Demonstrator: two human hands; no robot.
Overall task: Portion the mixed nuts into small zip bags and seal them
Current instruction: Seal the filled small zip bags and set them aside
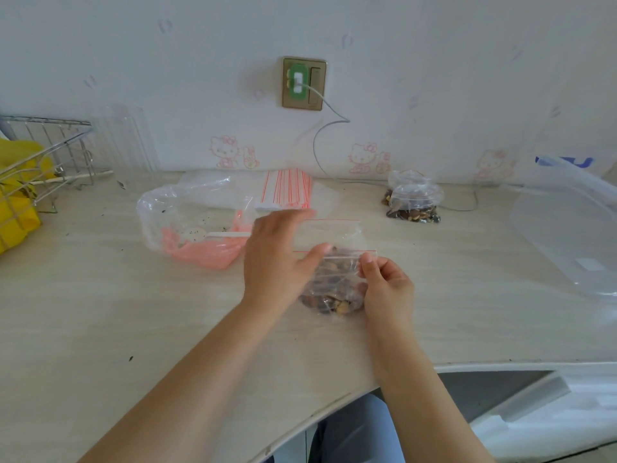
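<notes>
Two hands at work on one small clear zip bag of mixed nuts [330,289], lying on the pale wood-grain worktop [100,312] near its front edge; nuts heaped in the lower half, red-lined zip strip at the top. Right hand [387,289]: grip closed as a pinch, thumb and fingertip on the right end of the strip. Left hand [273,259]: thumb on the left end of the same strip, fingers stretched out and blurred beyond it, so grip there judged a light pinch, not plainly seen. Seal apparently in progress, whether fully closed too fine to tell.

For a good seal: press out spare air first; keep nuts well below the strip; line up both tracks; run the pinch from one end to the other without skipping; finish with a gentle tug as a check.

Elsewhere: one filled clear bag of nuts [414,202] at the back, well apart; stack of empty red-striped zip bags [287,190] behind the left hand; large crumpled clear bag over a pink container [197,228] with a white spoon [213,234] to the left.
</notes>
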